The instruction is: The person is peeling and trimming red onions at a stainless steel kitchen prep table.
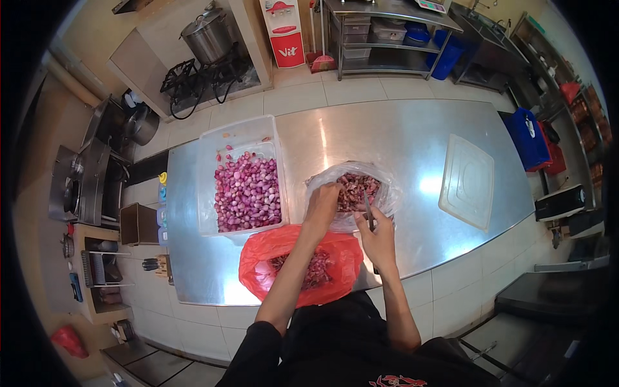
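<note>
My right hand (378, 237) grips a small knife (368, 209), its blade pointing away from me over a clear plastic bag (316, 186). Reddish-brown unpeeled shallots or their skins (360, 191) fill this bag. My left hand (323, 202) reaches in at the bag's left side, fingertips at the contents; whether they pinch a piece is hidden. Under my left forearm lies an open red plastic bag (254, 251) with dark red shallot skins (316, 271) inside. Left of both bags stands a translucent plastic tub (205, 193) holding many peeled purple-pink shallots (249, 193).
All this rests on a stainless steel table (401, 126). A translucent lid (466, 184) lies flat toward its right end. Beyond the far side are a gas burner (181, 80) with a large steel pot (208, 38) and a steel shelf unit (387, 48). A knife block (164, 266) sits off the left edge.
</note>
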The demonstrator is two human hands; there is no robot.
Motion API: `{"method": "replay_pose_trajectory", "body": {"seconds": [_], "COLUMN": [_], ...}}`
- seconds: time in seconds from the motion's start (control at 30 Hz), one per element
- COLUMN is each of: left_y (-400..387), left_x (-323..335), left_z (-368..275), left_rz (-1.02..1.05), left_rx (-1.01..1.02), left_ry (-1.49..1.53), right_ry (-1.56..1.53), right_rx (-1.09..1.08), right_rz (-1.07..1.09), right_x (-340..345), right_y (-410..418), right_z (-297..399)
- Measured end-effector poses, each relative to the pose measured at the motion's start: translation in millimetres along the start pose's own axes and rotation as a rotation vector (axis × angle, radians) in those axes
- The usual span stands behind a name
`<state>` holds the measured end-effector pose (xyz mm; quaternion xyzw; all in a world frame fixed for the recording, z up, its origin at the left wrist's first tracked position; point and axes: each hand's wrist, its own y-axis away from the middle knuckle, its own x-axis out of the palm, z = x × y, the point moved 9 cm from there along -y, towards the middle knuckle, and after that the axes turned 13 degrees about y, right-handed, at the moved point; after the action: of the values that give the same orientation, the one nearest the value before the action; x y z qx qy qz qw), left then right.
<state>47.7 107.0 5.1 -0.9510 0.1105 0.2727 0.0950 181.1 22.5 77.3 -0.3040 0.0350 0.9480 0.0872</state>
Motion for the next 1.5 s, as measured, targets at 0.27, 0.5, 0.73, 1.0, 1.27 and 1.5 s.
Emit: {"method": "replay_pose_trajectory", "body": {"seconds": [0.27,0.5,0.73,1.0,1.27,1.5], "left_y": [-15,-14,25,140,213,248], "left_x": [21,24,-19,-68,-100,-123], "left_z": [8,20,-1,-36,-41,-41], "left_rz": [-0.068,-0.103,-0.237,-0.401,-0.414,-0.422], "left_rx": [0.000,-0.097,-0.284,-0.393,-0.357,-0.287], "left_ry": [-0.391,-0.486,0.594,1.094,1.268,1.278], "right_ry": [-0.065,-0.094,-0.164,-0.164,-0.368,-0.502], "right_rx": [0.076,0.039,-0.034,-0.209,-0.058,0.041], "right_rz": [0.144,0.144,0.185,0.379,0.559,0.636], "right_x": [0,-6,-10,18,67,85], "right_y": [-4,-9,1,58,133,174], "right_z": [-28,-30,-8,40,71,86]}}
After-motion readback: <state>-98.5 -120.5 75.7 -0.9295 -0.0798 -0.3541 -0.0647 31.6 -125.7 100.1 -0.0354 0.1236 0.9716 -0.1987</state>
